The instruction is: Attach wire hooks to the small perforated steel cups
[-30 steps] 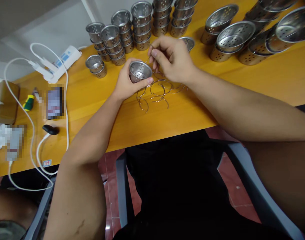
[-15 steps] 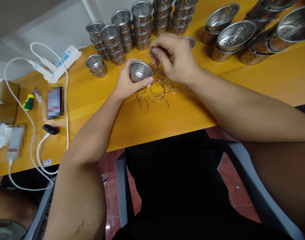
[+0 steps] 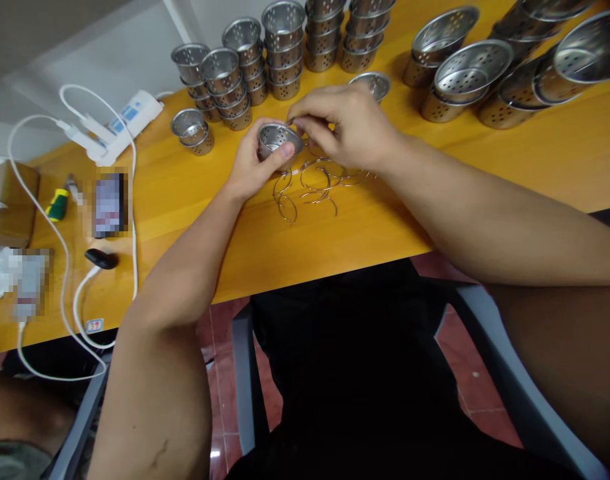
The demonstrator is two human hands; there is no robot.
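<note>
My left hand (image 3: 255, 160) is wrapped round a small perforated metal cup (image 3: 275, 137), its thumb pressed on the near rim. The cup's open mouth faces up and tilts toward me. At the cup's right rim, my right hand (image 3: 335, 123) is closed in a pinch on a thin wire, mostly hidden by the fingers. Below both hands, several loose wire rings (image 3: 317, 187) lie tangled on the yellow table (image 3: 335, 247). Just behind my right hand stands another perforated cup (image 3: 375, 83), partly covered by it.
Stacks of perforated cups (image 3: 285, 57) line the table's back edge, with larger ones (image 3: 472, 73) at the right. A short stack (image 3: 192, 130) stands to the left. Further left are a power strip (image 3: 129, 123), white cables, a phone (image 3: 109, 205) and a green-yellow handle (image 3: 59, 205).
My right hand has moved slightly left and down, bringing its fingertips to the cup's rim. My left thumb has shifted left along the rim.
</note>
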